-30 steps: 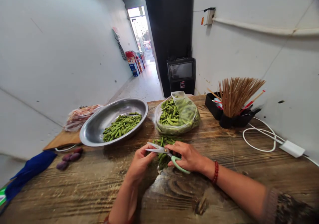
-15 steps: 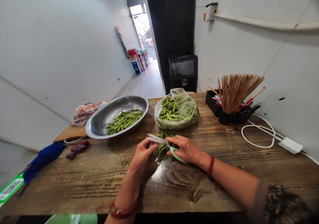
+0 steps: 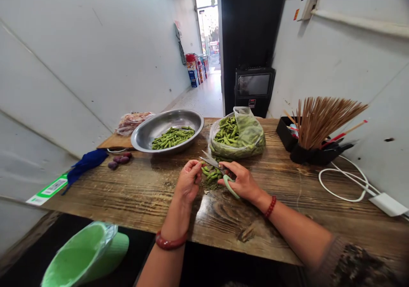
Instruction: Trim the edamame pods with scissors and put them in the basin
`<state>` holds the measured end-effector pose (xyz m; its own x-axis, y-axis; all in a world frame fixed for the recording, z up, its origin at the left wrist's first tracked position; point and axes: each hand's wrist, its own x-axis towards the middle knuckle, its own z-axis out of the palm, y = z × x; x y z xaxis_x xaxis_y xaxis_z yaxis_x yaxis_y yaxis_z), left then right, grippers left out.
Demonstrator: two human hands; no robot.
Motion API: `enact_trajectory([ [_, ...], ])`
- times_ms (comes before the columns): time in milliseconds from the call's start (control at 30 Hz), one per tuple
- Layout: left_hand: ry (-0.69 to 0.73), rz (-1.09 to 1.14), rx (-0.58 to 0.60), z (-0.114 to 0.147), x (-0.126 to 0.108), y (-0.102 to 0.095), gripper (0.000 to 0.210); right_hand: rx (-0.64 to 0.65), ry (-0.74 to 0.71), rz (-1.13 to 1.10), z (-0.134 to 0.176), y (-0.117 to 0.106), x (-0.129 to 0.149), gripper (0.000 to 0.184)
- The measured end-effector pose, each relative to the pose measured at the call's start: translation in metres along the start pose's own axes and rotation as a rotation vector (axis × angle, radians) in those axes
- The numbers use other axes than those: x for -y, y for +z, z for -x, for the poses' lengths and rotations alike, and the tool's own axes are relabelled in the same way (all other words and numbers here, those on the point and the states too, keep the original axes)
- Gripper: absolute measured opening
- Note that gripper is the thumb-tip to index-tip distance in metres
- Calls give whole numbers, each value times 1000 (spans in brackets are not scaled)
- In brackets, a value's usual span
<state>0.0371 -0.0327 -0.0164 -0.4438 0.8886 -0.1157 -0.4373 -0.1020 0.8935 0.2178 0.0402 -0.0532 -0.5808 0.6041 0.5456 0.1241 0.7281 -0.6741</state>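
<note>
Scissors with pale green handles (image 3: 230,186) are in my right hand (image 3: 242,180), their blades parted and pointing left. Close to the blade tips, my left hand (image 3: 189,179) is closed in a pinch; whatever sits between the fingertips is too small to make out. Beneath the blades lies a small heap of green soybean pods (image 3: 211,174) on the wooden table (image 3: 137,197). Behind my hands, a clear plastic bag (image 3: 252,140) is full of such pods. To its left, a wide metal basin (image 3: 143,136) holds more pods.
Several purple-red roundish items (image 3: 119,160) and a blue cloth (image 3: 86,164) lie at left. A bagged pile (image 3: 132,122) rests on a board behind. Skewers (image 3: 322,123) stand in a black holder (image 3: 300,154) at right, near a white cable (image 3: 345,198). A green bin (image 3: 86,253) stands below the table.
The camera view has tilted down and turned left, bringing the green bin into fuller view. The scissor blades have spread wider apart, and my left fingertips have come slightly away from them.
</note>
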Motion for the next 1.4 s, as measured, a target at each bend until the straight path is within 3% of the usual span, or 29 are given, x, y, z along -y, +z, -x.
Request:
enact_trajectory([
  [233,0,122,3,0,9,7,38,51,-42,14,1,1,-1,67],
  [700,-31,2,75,7,11,20,32,42,-2,32,0,-3,1,62],
  [967,35,-50,95,8,8,17,26,75,-6,80,1,-2,-5,57],
  [1233,84,-75,43,6,4,15,16,109,-18,91,2,-1,-5,53],
  [1400,12,82,46,-3,-6,0,14,44,40,83,1,-2,-6,50],
])
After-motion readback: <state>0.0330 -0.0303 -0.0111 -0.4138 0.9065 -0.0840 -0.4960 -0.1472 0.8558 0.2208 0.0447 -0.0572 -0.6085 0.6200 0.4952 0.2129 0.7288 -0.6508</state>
